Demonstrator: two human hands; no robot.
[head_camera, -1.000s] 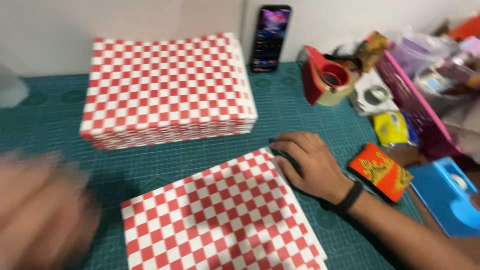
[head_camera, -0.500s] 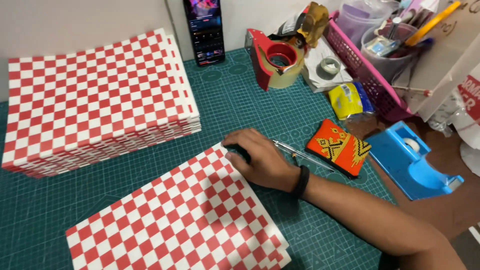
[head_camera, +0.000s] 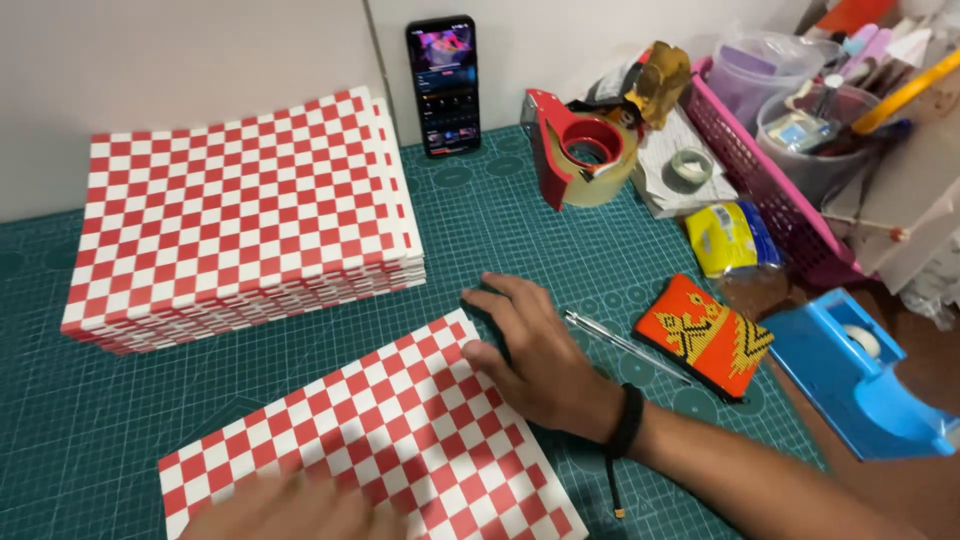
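On the green mat (head_camera: 520, 215), red-white checkered sheet (head_camera: 390, 440), flat under right hand's (head_camera: 535, 355) released fingers (head_camera: 500, 295).

The right hand (head_camera: 535, 360) lies flat, palm down, on the upper right corner of a loose red-and-white checkered sheet (head_camera: 380, 440) on the green cutting mat (head_camera: 500, 230). The blurred left hand (head_camera: 290, 512) rests on the sheet's lower edge. A stack of checkered sheets (head_camera: 245, 215) sits behind, and a silver pen (head_camera: 620, 343) lies just right of the hand.
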